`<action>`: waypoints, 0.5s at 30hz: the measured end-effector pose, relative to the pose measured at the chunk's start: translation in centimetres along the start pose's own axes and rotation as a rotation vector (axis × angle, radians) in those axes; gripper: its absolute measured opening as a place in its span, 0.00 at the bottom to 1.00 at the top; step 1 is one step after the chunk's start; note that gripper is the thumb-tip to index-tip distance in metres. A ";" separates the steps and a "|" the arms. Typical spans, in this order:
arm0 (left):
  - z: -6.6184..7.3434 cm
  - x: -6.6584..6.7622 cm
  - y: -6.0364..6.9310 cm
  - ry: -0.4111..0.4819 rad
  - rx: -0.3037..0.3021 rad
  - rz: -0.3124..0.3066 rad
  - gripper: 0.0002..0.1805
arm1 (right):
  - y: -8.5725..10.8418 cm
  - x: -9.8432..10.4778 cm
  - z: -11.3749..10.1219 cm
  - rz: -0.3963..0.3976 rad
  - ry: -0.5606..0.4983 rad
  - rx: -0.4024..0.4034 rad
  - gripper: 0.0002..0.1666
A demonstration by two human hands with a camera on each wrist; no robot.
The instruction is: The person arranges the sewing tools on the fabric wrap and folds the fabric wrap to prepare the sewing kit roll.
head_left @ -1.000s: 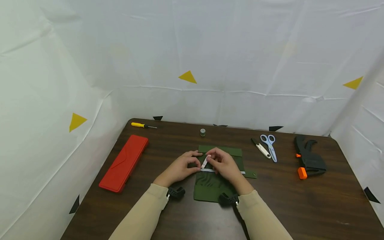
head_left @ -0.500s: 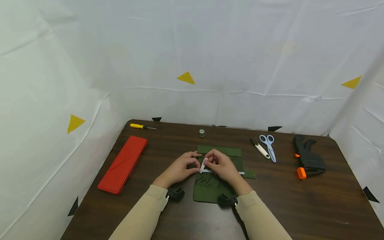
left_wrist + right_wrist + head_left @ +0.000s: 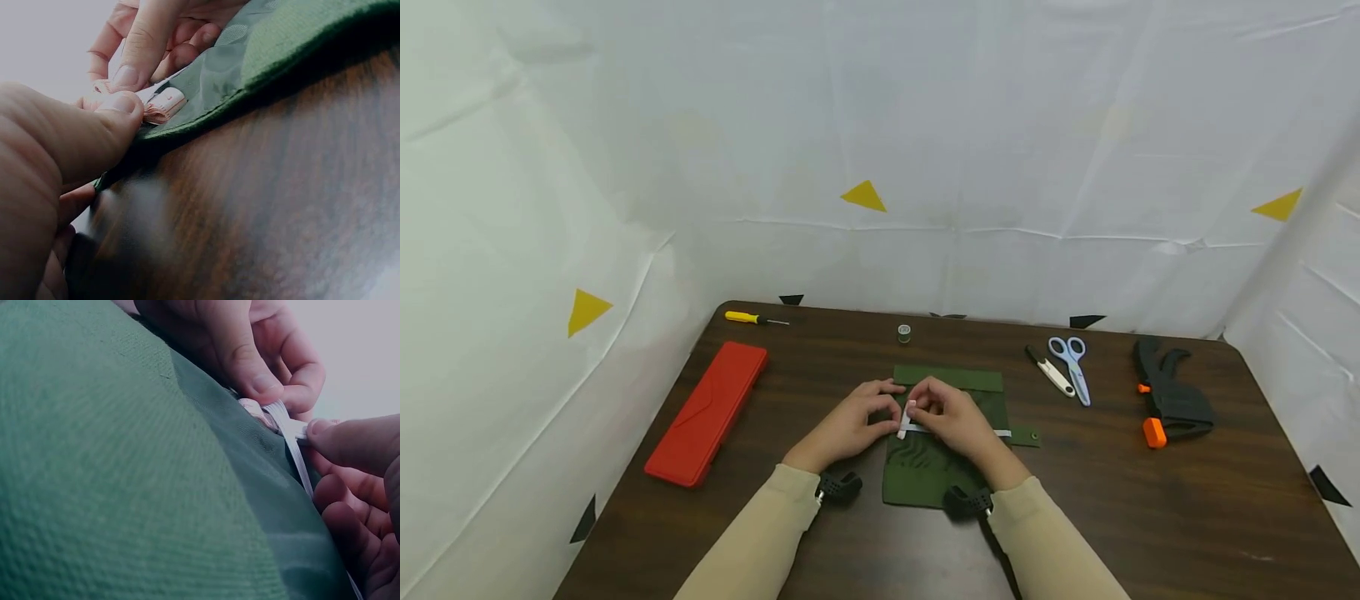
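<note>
A green fabric pouch (image 3: 917, 485) lies unfolded on the table, with a white elastic band (image 3: 301, 472) running across it. My right hand (image 3: 953, 421) pinches one end of a folded tape measure (image 3: 169, 102), pale with pinkish edges. The tape passes under the band near the pouch's left edge, and its other end sticks out on the near side. At that edge my left hand (image 3: 852, 421) pinches the band between thumb and forefinger, close to the tape. Its other fingers lie at the pouch's edge, partly hidden.
A red case (image 3: 709, 414) lies to the left, with a yellow-handled screwdriver (image 3: 745, 317) behind it. A small spool (image 3: 904, 333) stands at the back. Thread snips (image 3: 1051, 372), blue scissors (image 3: 1073, 367) and a black-and-orange clamp (image 3: 1176, 396) lie on the right.
The tape measure has moved toward the person and now passes under the elastic band. My right hand has shifted slightly left and nearer with it; my left hand has stayed in place.
</note>
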State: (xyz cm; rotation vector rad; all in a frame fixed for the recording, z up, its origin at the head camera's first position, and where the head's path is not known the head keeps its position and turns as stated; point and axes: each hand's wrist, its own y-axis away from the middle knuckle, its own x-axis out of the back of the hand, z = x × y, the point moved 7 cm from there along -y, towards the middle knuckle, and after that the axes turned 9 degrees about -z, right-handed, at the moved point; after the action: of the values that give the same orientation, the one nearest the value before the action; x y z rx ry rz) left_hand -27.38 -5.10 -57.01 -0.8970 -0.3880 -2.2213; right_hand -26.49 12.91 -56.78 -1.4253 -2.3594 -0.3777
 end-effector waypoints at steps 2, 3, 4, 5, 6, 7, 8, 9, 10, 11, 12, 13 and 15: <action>0.0 -0.1 0.1 -0.001 0.005 -0.005 0.03 | 0.0 -0.2 -0.1 -0.017 0.013 0.004 0.05; 0.0 -0.2 0.1 -0.004 0.005 -0.006 0.03 | 0.0 -0.2 -0.1 -0.025 0.022 0.008 0.05; 0.0 -0.3 0.1 -0.009 0.008 -0.008 0.03 | -0.1 -0.3 -0.1 -0.030 0.028 0.011 0.06; -0.1 -0.3 0.1 -0.012 0.008 -0.007 0.02 | -0.1 -0.3 -0.1 -0.033 0.033 0.015 0.06; -0.2 -0.4 0.1 -0.016 0.013 -0.006 0.03 | -0.1 -0.4 -0.1 -0.034 0.037 0.017 0.07; -0.3 -0.5 0.0 -0.016 0.015 -0.005 0.03 | -0.1 -0.4 0.0 -0.033 0.041 0.017 0.07; -0.4 -0.5 0.0 -0.019 0.015 -0.004 0.04 | -0.1 -0.4 0.0 -0.031 0.046 0.017 0.07; -0.5 -0.6 -0.1 -0.019 0.013 -0.002 0.05 | -0.1 -0.3 0.1 -0.029 0.047 0.019 0.08; -0.5 -0.6 -0.2 -0.020 0.015 0.000 0.06 | -0.2 -0.3 0.1 -0.025 0.048 0.017 0.08; -0.5 -0.6 -0.2 -0.020 0.014 0.001 0.06 | -0.2 -0.3 0.1 -0.021 0.049 0.015 0.08; -0.4 -0.6 -0.3 -0.020 0.013 0.001 0.06 | -0.2 -0.3 0.1 -0.019 0.048 0.014 0.08; -0.4 -0.6 -0.3 -0.022 0.014 0.000 0.06 | -0.2 -0.2 0.2 -0.016 0.049 0.011 0.08; -0.2 -0.5 -0.4 -0.027 0.014 -0.002 0.06 | -0.1 -0.2 0.2 -0.014 0.050 0.007 0.07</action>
State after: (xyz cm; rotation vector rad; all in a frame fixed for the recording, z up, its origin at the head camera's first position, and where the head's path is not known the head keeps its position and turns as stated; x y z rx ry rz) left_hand -27.49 -4.69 -57.52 -0.9207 -0.4164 -2.2079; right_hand -26.55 12.74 -57.02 -1.3807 -2.3303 -0.4034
